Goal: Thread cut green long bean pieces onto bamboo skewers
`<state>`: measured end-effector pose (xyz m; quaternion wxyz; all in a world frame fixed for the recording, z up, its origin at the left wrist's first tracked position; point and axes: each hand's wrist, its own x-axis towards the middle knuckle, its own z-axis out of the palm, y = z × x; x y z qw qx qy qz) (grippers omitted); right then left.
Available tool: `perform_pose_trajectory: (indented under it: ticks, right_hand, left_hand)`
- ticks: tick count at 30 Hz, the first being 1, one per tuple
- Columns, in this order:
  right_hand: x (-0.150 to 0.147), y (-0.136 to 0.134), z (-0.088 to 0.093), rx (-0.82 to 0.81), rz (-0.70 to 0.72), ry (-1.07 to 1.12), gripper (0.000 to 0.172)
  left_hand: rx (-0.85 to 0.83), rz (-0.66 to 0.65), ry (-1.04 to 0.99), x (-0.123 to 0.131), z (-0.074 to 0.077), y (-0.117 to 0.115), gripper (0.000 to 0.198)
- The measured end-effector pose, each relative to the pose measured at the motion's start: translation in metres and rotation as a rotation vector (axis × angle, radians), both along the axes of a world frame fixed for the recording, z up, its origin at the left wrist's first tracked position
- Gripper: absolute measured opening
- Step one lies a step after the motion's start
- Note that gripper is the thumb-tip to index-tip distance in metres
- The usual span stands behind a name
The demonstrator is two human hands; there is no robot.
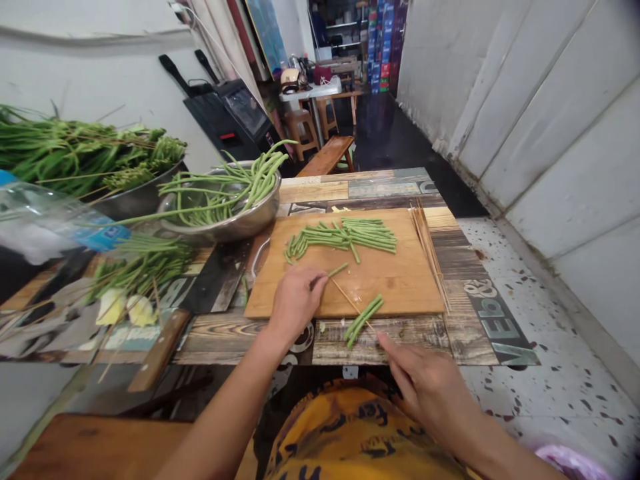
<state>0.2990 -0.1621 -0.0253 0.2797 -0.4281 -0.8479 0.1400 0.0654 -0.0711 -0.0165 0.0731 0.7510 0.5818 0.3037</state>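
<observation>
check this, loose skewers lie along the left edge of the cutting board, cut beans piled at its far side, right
No. The head view shows the loose skewers along the right edge of the cutting board; the cut beans lie at its far side.

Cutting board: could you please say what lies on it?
Cut beans at the back, a loaded skewer at the front, the left hand pinching one piece. Anything under the hand is hidden.

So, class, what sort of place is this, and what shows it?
Probably a small eatery's prep table: cut long beans on a cutting board, a metal bowl, bamboo skewers.
</observation>
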Motion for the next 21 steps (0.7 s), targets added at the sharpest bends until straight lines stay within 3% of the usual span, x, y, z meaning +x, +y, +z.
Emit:
perform_pose_trajectory:
  ticks: [7,21]
  right_hand:
    - [-0.001,0.0009,0.0012,-0.016,0.015,0.025,0.035]
    - [-0.0022,0.0016,-0.0006,-0.007,-0.01,-0.002,0.035]
  left_hand:
    - [-0.01,0.051,-0.03,-0.0007,-0.0004,-0.0005,0.014]
    - [-0.027,0.033,-0.02,-0.0009,0.0024,0.0004,0.015]
